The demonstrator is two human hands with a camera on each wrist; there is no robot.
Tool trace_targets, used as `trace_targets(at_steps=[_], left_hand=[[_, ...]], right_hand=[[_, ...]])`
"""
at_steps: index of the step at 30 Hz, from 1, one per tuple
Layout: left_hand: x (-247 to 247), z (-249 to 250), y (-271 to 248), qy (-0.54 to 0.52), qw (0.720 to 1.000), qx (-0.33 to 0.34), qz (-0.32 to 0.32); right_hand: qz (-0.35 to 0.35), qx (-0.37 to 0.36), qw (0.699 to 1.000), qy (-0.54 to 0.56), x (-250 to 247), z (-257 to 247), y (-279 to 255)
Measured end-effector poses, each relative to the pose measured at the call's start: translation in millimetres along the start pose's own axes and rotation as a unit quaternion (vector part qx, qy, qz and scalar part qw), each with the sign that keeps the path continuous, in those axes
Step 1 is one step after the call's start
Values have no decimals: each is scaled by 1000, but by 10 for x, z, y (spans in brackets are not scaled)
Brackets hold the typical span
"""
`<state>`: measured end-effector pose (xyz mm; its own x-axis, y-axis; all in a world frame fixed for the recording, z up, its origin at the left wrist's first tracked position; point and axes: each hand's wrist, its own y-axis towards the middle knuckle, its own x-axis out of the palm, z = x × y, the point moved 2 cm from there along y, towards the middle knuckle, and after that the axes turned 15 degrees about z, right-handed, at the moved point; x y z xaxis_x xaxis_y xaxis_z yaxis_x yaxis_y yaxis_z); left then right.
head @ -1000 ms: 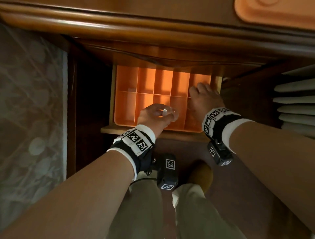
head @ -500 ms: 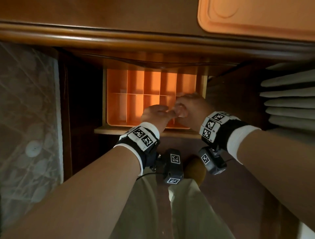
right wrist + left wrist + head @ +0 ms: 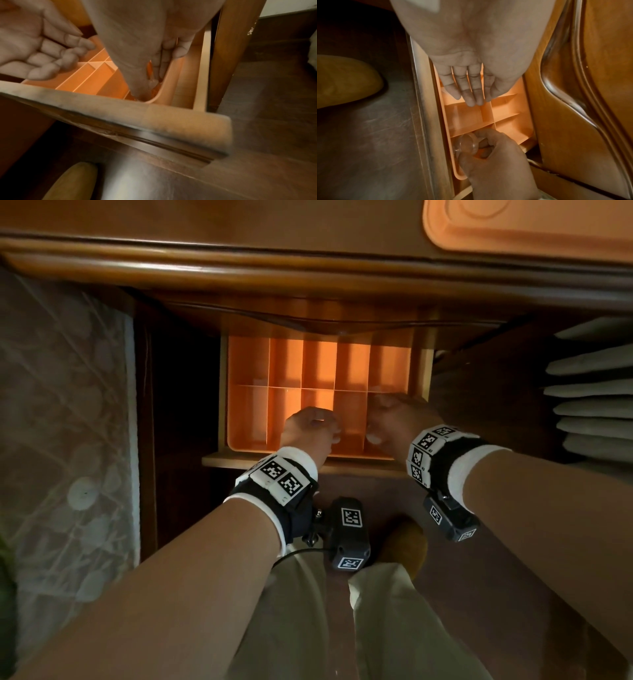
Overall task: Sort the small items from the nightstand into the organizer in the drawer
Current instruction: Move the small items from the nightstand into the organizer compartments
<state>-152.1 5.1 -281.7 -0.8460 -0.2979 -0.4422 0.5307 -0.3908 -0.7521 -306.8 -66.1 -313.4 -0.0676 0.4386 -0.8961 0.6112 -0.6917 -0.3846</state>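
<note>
The right hand (image 3: 494,159) pinches a small clear round plastic container (image 3: 466,142), lowering it into the near right-hand compartment of the orange organizer (image 3: 250,405) in the open drawer (image 3: 137,112). The left hand (image 3: 471,81), just beside it, hovers flat with fingers straight, holding nothing. Every other compartment I can see looks bare, so I judge the sorting barely begun. The organizer is smooth, thin-walled plastic; the nightstand (image 3: 308,278) is glossy, curved wood.

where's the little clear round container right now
The clear round container is pinched in the right hand, low in the left wrist view, over the near right-end compartment of the orange organizer in the drawer.
</note>
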Motion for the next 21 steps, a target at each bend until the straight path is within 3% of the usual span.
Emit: trace_targets(at_steps=[6, 10, 12, 17, 21], left_hand=[[-12, -39, 56, -18, 1000, -15, 5], [-77, -16, 33, -28, 999, -15, 15], [-143, 46, -61, -33, 999, -25, 12], [-424, 480, -509, -65, 997, -20, 23], [-721, 1004, -954, -80, 996, 8, 26]], right_hand=[[-23, -2, 1000, -19, -54, -14, 18], [-19, 12, 999, 32, -202, -52, -68], [-12, 58, 995, 85, -337, -86, -169], [-19, 188, 949, 251, -908, -210, -414], [-62, 169, 923, 340, -1666, -434, -492]])
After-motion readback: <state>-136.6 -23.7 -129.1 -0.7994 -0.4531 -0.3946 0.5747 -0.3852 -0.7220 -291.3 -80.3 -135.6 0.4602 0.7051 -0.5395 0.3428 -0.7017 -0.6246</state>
